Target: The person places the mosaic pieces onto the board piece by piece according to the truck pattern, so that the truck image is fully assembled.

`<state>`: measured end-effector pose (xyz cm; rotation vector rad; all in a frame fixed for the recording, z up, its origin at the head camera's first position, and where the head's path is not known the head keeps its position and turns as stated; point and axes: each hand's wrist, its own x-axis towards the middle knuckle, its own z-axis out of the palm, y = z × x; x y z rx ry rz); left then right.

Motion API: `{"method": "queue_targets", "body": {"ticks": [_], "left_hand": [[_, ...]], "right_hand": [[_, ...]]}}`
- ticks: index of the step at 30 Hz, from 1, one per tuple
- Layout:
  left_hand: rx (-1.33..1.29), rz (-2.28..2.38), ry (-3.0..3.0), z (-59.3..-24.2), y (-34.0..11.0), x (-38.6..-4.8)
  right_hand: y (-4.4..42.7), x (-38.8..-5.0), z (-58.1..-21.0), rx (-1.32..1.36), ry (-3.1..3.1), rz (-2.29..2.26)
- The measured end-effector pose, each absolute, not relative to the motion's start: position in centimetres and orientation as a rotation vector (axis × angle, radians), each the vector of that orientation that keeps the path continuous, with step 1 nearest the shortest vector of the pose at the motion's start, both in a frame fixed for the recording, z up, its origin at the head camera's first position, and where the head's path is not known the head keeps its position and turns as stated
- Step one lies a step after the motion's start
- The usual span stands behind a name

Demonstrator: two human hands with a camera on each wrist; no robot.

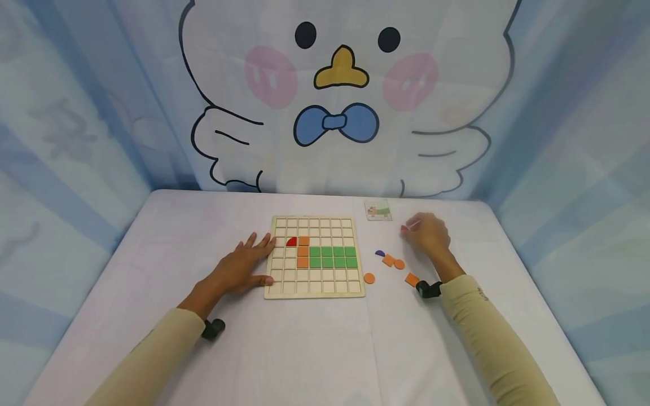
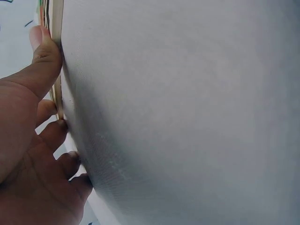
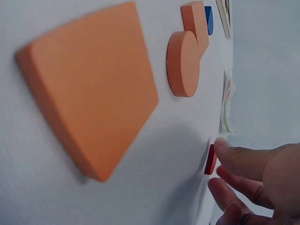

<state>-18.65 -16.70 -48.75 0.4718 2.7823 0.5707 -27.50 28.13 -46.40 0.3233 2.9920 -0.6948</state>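
A square wooden grid board (image 1: 315,287) lies on the table, holding a red quarter-circle piece (image 1: 291,242), a column of orange square pieces (image 1: 303,252) and rows of green pieces (image 1: 332,257). My left hand (image 1: 244,268) rests with spread fingers on the board's left edge; the thumb touches its side in the left wrist view. To the right, my right hand (image 1: 429,231) pinches a small red piece (image 3: 211,159) between thumb and fingertips, close to the table. Its full shape is hidden.
Loose pieces lie right of the board: orange circles (image 1: 369,278), orange squares (image 1: 412,279) and a blue half-circle (image 1: 380,253). A small pattern card (image 1: 378,210) lies behind them. A curtain with a cartoon bird (image 1: 335,158) stands at the table's back.
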Motion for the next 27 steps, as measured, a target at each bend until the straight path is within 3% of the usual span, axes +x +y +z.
{"method": "queue_targets", "body": {"ticks": [14, 27], "left_hand": [[0.482, 0.593, 2.774, -48.5, -16.6, -18.5], [0.473, 0.577, 2.776, -48.4, -16.6, -18.5]], "right_hand": [[27.8, -27.4, -46.7, 0.292, 2.997, -0.715], [24.5, -26.9, -46.1, 0.150, 2.974, -0.960]]}}
